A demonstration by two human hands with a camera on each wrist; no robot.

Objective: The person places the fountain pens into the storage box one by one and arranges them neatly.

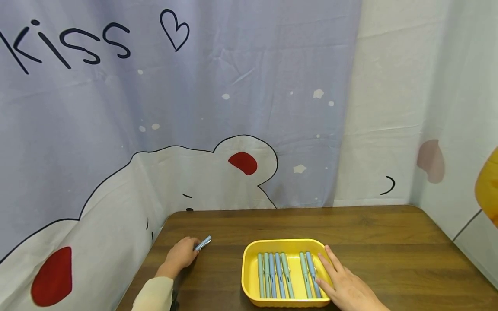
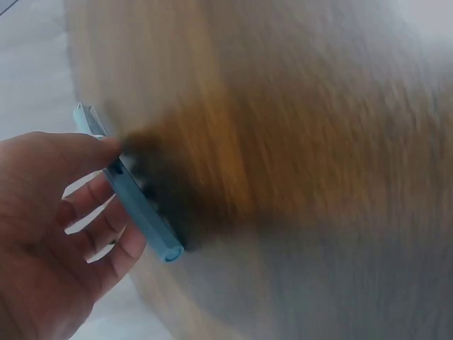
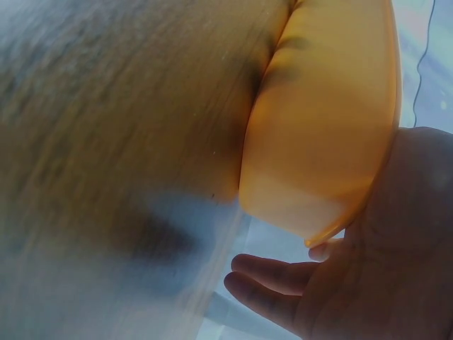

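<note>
My left hand (image 1: 182,257) pinches a light blue pen (image 2: 141,212) between thumb and fingers, close over the left part of the table. In the left wrist view the pen slants, its clip end past my thumb and its other end pointing down to the right. A yellow tray (image 1: 294,270) stands right of the middle, with several green and blue pens (image 1: 279,275) lying side by side in two groups. At the tray's right side rests my right hand (image 1: 348,285), its spread fingers reaching over the rim. The right wrist view shows that hand against the tray's outer wall (image 3: 318,134).
The brown wooden table (image 1: 389,246) has rounded far corners. A printed curtain (image 1: 249,86) hangs along its far edge and on both sides. Between the two groups of pens, a strip of the tray's floor shows.
</note>
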